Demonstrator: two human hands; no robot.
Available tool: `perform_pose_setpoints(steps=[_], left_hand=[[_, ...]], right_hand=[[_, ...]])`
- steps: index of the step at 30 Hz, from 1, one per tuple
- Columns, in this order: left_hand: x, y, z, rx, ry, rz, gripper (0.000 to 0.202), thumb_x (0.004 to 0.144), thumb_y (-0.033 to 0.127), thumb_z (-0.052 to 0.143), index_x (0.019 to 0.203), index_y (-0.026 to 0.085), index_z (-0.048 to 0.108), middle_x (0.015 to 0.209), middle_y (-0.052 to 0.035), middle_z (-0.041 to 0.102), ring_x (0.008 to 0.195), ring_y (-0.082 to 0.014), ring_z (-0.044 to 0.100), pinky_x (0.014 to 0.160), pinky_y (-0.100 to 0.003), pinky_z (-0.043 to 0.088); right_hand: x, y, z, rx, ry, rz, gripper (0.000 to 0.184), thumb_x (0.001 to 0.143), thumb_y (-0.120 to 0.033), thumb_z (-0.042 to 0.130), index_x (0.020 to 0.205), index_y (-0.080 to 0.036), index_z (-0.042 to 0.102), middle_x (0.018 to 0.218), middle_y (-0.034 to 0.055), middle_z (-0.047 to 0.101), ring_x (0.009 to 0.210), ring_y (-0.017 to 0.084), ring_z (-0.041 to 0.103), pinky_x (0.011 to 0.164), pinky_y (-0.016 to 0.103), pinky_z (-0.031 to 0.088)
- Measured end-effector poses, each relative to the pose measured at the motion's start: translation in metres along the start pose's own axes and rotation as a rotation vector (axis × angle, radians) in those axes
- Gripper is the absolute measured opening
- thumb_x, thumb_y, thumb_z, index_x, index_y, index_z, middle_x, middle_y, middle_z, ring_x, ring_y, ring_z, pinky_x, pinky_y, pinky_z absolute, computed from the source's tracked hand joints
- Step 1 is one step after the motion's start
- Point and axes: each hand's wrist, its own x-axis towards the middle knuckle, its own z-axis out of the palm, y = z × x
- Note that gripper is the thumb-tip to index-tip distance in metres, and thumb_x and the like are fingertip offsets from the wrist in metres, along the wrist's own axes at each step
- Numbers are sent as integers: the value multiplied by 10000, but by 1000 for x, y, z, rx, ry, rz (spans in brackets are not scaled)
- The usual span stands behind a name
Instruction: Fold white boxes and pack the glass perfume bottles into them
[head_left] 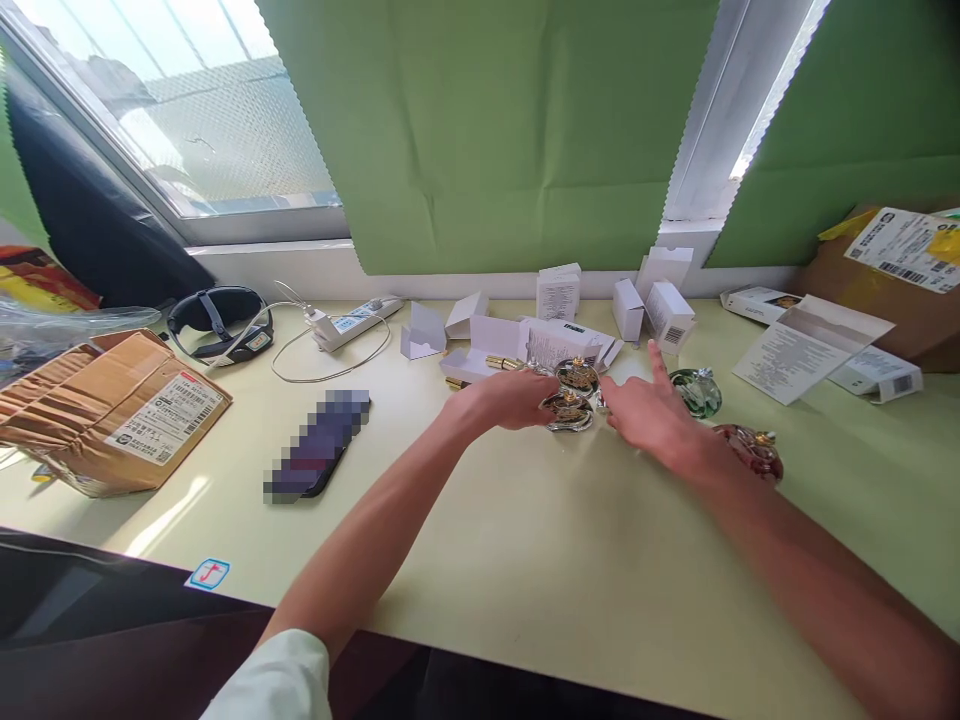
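Observation:
Two clear perfume bottles with gold tops stand close together in the middle of the table, the nearer bottle just in front of the farther bottle. From the left side, my left hand is closed against the nearer bottle, its fingertips partly hidden. My right hand is at the right side of the pair, index finger stretched away and its other fingertips by a small shiny piece. Beyond my right wrist are a green glass bottle and a pinkish-red bottle, the latter partly covered by my forearm.
White cartons, including an upright box, and an opened carton with gold-coloured tubes lie behind my hands. Leftward are a phone, a power strip, a head strap and a brown parcel. A cardboard box stands far right.

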Motion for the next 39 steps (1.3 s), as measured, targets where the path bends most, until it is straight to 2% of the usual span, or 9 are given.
perform_pose_setpoints(steps=[4, 8, 14, 20, 24, 28, 32, 36, 39], left_hand=[[0, 1, 0, 7, -7, -3, 196, 929, 395, 498, 968, 213, 557, 935, -89, 657, 830, -251, 637, 654, -324, 428], [1, 0, 0, 17, -15, 3, 197, 933, 398, 484, 971, 216, 550, 954, -88, 658, 842, -252, 634, 654, -323, 426], [0, 0, 0, -2, -13, -12, 196, 922, 405, 492, 948, 219, 549, 920, -82, 646, 810, -248, 625, 640, -325, 425], [0, 1, -2, -6, 1, 4, 161, 920, 379, 517, 922, 221, 547, 896, -72, 649, 791, -239, 623, 618, -316, 408], [1, 0, -1, -10, -16, -11, 173, 925, 386, 516, 976, 227, 563, 942, -74, 666, 818, -241, 627, 634, -311, 406], [-3, -4, -5, -54, -21, -7, 266, 936, 422, 514, 1099, 228, 591, 1023, -78, 677, 918, -244, 623, 685, -305, 420], [-15, -3, -18, -199, 160, 48, 423, 950, 522, 504, 1258, 237, 556, 1106, -69, 656, 952, -209, 607, 717, -289, 442], [-22, 10, -28, -343, 472, 202, 298, 962, 458, 551, 1121, 209, 594, 1039, -49, 655, 877, -145, 599, 710, -252, 462], [-20, 19, -26, -387, 642, 323, 251, 962, 397, 585, 1123, 205, 583, 1078, -49, 645, 838, -112, 591, 713, -238, 480]], right_hand=[[0, 1, 0, 5, 7, -3, 300, 784, -127, 612, 1075, -151, 679, 754, 158, 736, 869, 385, 708, 1194, 624, -74], [-1, 0, 0, 26, 4, -13, 272, 778, -124, 595, 1005, -237, 692, 733, 102, 725, 868, 360, 700, 1205, 635, -1], [-5, -5, -3, 75, -20, -88, 174, 753, -101, 602, 780, -238, 706, 655, 104, 693, 828, 353, 700, 1204, 625, 51], [-4, -11, -4, 127, -25, -125, 238, 661, -8, 632, 648, -241, 678, 650, 94, 692, 858, 340, 692, 1214, 593, 47], [-3, -2, -12, 204, -19, -142, 229, 700, -10, 620, 737, -218, 707, 683, 64, 715, 865, 306, 697, 1179, 584, 192], [-10, 23, -36, 383, 32, -119, 271, 864, -187, 574, 1105, -222, 693, 973, 58, 754, 910, 247, 702, 938, 461, 501], [-18, 41, -56, 950, 142, -122, 348, 842, -377, 657, 1167, -253, 671, 1049, 58, 743, 987, 234, 699, 840, 383, 568], [-17, 40, -56, 1205, 234, -151, 439, 767, -441, 743, 1152, -246, 660, 1053, 69, 740, 1019, 247, 697, 861, 395, 582], [-14, 37, -53, 1339, 249, -118, 458, 758, -451, 764, 1156, -261, 642, 1094, 74, 737, 1046, 262, 698, 893, 413, 578]])
